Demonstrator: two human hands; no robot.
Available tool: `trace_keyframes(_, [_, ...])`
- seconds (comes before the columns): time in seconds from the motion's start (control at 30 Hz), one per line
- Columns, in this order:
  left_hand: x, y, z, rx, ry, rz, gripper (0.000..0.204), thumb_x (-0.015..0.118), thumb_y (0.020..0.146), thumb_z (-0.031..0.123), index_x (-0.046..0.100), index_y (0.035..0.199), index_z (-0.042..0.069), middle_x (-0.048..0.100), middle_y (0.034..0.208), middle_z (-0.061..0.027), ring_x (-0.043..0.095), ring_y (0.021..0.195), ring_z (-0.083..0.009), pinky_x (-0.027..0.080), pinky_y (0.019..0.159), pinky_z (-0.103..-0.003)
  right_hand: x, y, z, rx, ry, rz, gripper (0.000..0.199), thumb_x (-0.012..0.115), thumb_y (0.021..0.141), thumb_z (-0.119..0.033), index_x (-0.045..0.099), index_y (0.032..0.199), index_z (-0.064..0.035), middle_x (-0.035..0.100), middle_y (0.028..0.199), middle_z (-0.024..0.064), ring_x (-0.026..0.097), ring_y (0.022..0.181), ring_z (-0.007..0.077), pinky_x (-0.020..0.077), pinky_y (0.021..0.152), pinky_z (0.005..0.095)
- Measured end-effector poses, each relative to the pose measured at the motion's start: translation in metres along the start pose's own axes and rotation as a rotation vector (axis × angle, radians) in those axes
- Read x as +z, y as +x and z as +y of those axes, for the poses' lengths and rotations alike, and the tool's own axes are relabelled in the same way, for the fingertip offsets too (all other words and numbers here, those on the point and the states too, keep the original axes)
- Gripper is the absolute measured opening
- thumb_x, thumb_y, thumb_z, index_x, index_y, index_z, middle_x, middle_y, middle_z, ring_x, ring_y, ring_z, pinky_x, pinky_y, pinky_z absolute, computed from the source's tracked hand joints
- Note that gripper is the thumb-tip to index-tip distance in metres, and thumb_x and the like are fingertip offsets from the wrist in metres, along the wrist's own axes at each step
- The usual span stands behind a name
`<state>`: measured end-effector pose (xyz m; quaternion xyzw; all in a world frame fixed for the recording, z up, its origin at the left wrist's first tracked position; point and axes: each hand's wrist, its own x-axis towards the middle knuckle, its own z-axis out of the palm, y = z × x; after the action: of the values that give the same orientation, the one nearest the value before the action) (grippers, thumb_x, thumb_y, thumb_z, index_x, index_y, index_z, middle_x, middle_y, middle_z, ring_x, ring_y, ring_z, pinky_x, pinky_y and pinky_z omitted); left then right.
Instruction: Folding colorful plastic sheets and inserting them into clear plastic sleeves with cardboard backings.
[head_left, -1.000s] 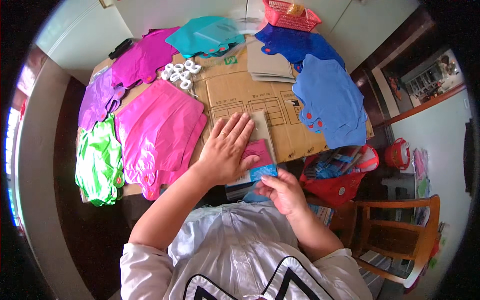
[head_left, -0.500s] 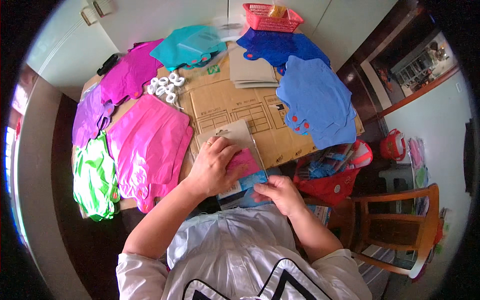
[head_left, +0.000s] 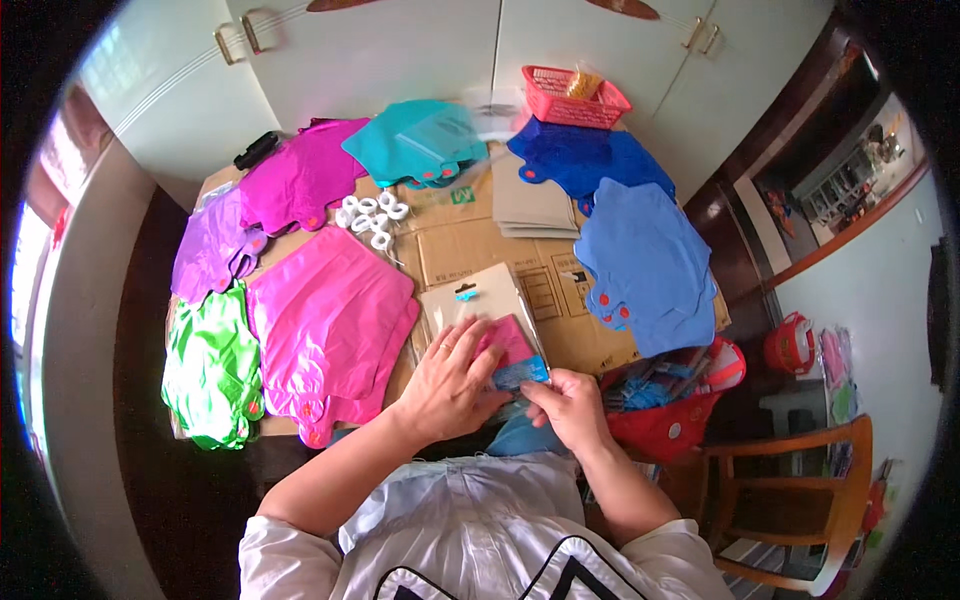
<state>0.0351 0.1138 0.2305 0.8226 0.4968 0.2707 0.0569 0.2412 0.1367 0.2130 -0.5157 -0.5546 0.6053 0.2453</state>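
Note:
A flat clear plastic packet lies at the table's near edge. Inside it are a grey card with a hanging slot, a folded pink piece and a blue printed label. My left hand rests flat across the packet, fingers spread, and covers part of the pink piece. The packet's near right corner, beside the blue label, is pinched between the thumb and fingers of my right hand.
Thin pink sheets lie left of the packet. Around the cardboard-covered table are green, purple, magenta, teal and light blue sheets. White rings, grey cards and a red basket sit farther back. A wooden chair stands right.
The view has tilted up, so the table sits lower in the picture. My left hand has slid nearer along the packet, uncovering the card's hanging slot. The right hand still pinches the corner.

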Motion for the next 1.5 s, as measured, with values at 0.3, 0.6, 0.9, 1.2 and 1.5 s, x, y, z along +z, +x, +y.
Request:
trace_keyframes(0.3, [0.003,-0.016,-0.015,0.044,0.008,0.107,0.03,0.072,0.076,0.024,0.058,0.091,0.002,0.055,0.114,-0.0191,0.05,0.12,-0.0381,0.038,0.102,-0.053,-0.024,0.092,-0.142,-0.711,-1.156,0.137,0.02,0.059,0.083,-0.019,0.065,0.073,-0.003,0.064,0.074,0.0183,0.064,0.071,0.033,0.0504,0.064,0.0436])
trace_keyframes(0.6, [0.016,-0.013,-0.012,0.183,0.068,0.166,0.026,0.07,0.074,0.017,0.06,0.092,0.001,0.058,0.106,-0.0172,0.057,0.111,-0.0357,0.042,0.099,-0.05,0.015,0.261,-0.124,-1.608,-1.568,-0.088,0.004,0.056,0.074,-0.014,0.057,0.072,-0.0108,0.058,0.074,0.0044,0.061,0.072,0.0221,0.0494,0.061,0.0339])
trace_keyframes(0.9, [0.015,-0.024,-0.014,0.31,0.095,0.129,0.024,0.068,0.073,0.01,0.061,0.092,-0.002,0.061,0.108,-0.019,0.059,0.11,-0.0366,0.045,0.097,-0.05,-0.079,0.012,-0.106,-0.796,-0.028,-0.006,0.005,0.06,0.087,-0.002,0.055,0.09,-0.0019,0.066,0.079,0.0086,0.064,0.07,0.0137,0.0532,0.066,0.0281])
trace_keyframes(1.2, [0.019,-0.018,-0.009,0.234,0.009,0.151,0.022,0.069,0.072,0.003,0.061,0.092,-0.001,0.061,0.103,-0.016,0.06,0.108,-0.0346,0.048,0.096,-0.046,-0.025,-0.046,0.052,-0.623,0.158,0.196,0.008,0.058,0.088,0.005,0.055,0.095,0.0003,0.069,0.09,0.0172,0.069,0.079,0.0194,0.0567,0.069,0.0312])
trace_keyframes(1.5, [0.024,-0.016,0.0,0.211,-0.001,0.174,0.021,0.07,0.073,0.002,0.061,0.092,-0.002,0.063,0.103,-0.0167,0.061,0.106,-0.0337,0.049,0.095,-0.045,-0.002,-0.038,0.047,-1.07,-0.81,0.602,0.027,0.069,0.072,0.001,0.061,0.098,-0.0001,0.066,0.088,0.0127,0.064,0.073,0.0306,0.0523,0.066,0.0377])
